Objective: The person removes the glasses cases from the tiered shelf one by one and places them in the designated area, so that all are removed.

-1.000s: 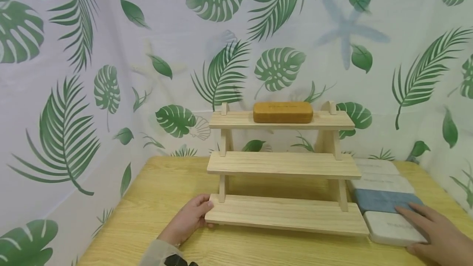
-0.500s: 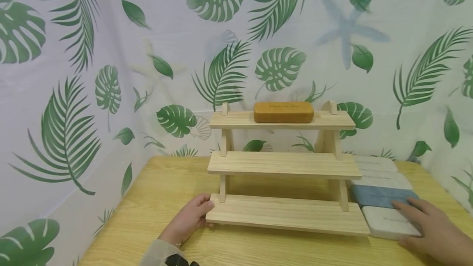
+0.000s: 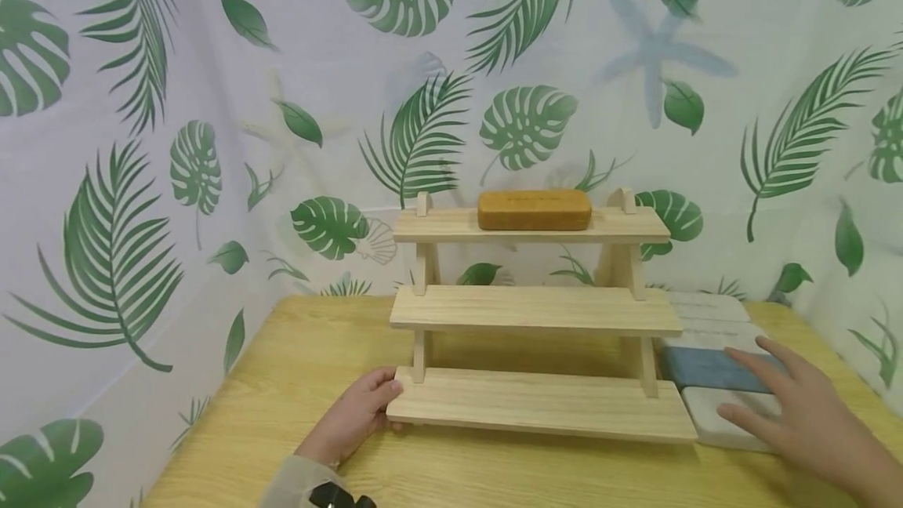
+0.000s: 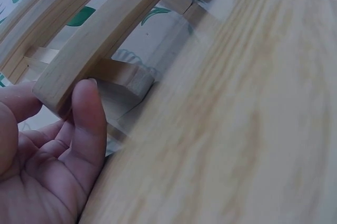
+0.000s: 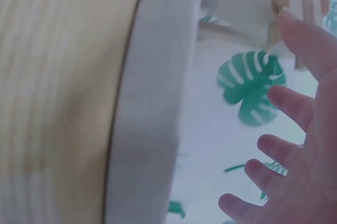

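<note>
A three-tier wooden display stand (image 3: 536, 308) sits on the table. My left hand (image 3: 356, 414) grips the left end of its lowest shelf; the left wrist view shows thumb and fingers around the shelf end (image 4: 105, 34). A long orange-brown case (image 3: 534, 210), like a glasses case, lies on the top shelf. Right of the stand is a row of flat cases: a blue one (image 3: 694, 368), a whitish one (image 3: 719, 414) in front of it, and two more whitish ones behind. Over the front two hovers my right hand (image 3: 807, 406), fingers spread, holding nothing. It partly hides both cases.
The wooden table (image 3: 324, 335) reaches to a white leaf-patterned cloth (image 3: 282, 179) at the back and both sides. The rear whitish cases (image 3: 705, 306) lie close beside the stand's right side, near the back edge.
The right hand has lifted off the front cases and moved left and away from me, its fingers spreading. The row of cases has slid slightly toward the stand. The left hand keeps its grip.
</note>
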### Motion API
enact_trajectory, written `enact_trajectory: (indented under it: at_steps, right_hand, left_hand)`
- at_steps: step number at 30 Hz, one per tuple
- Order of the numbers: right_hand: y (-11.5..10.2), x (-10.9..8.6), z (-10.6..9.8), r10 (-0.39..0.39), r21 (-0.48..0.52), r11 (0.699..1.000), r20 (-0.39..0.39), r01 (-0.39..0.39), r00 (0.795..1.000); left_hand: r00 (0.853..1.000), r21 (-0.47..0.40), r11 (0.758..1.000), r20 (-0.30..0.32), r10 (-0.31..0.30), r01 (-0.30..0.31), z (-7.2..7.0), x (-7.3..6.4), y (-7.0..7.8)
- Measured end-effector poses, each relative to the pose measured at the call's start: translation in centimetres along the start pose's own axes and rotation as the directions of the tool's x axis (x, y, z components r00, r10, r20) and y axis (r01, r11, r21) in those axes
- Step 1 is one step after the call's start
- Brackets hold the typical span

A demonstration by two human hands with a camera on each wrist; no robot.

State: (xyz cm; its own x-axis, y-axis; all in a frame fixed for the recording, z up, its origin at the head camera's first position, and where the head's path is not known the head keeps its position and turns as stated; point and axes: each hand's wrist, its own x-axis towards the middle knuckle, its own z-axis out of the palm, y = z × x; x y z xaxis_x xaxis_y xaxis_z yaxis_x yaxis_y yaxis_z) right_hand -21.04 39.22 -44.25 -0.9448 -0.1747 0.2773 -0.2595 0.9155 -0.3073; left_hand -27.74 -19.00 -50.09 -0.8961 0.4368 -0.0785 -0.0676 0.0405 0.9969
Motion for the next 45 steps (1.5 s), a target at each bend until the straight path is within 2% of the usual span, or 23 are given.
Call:
enact_trajectory:
  at_steps: [4, 7, 13, 22, 31, 40, 45]
  right_hand:
    - [-1.9, 0.7, -0.2, -0.02, 0.036, 0.999, -0.025, 0.021, 0.999]
    - [-3.5, 1.3, -0.6, -0.066, 0.047, 0.997, -0.057, 0.068, 0.996]
    - [-6.2, 2.9, -1.8, -0.179, 0.062, 0.98, -0.151, 0.19, 0.972]
    - [-9.8, 4.8, -3.4, -0.207, 0.082, 0.972, -0.122, 0.218, 0.971]
    - [-11.8, 6.9, -4.3, -0.3, 0.04, 0.949, -0.194, 0.313, 0.934]
    - [-13.4, 8.6, -5.4, -0.271, 0.066, 0.957, -0.145, 0.282, 0.952]
    - [-14.3, 9.7, -5.8, -0.222, 0.114, 0.965, -0.114, 0.235, 0.968]
  left_hand:
    - [1.0, -0.02, 1.0, -0.002, -0.01, 0.01, 0.0, 0.0, -0.1]
    - [1.0, -0.03, 0.999, -0.006, -0.027, 0.027, 0.1, -0.1, -0.3]
    - [1.0, -0.027, 0.999, -0.012, -0.028, 0.028, 0.0, 0.0, -0.3]
    - [1.0, -0.004, 1.0, -0.009, -0.027, 0.027, -0.2, 0.2, 0.0]
    - [0.999, 0.011, 0.999, -0.029, -0.031, 0.032, -0.1, -0.1, 0.3]
    - [0.999, 0.006, 0.999, -0.033, -0.036, 0.036, -0.1, -0.1, 0.3]
    - [0.999, 0.001, 0.999, -0.043, -0.032, 0.032, -0.1, -0.1, 0.4]
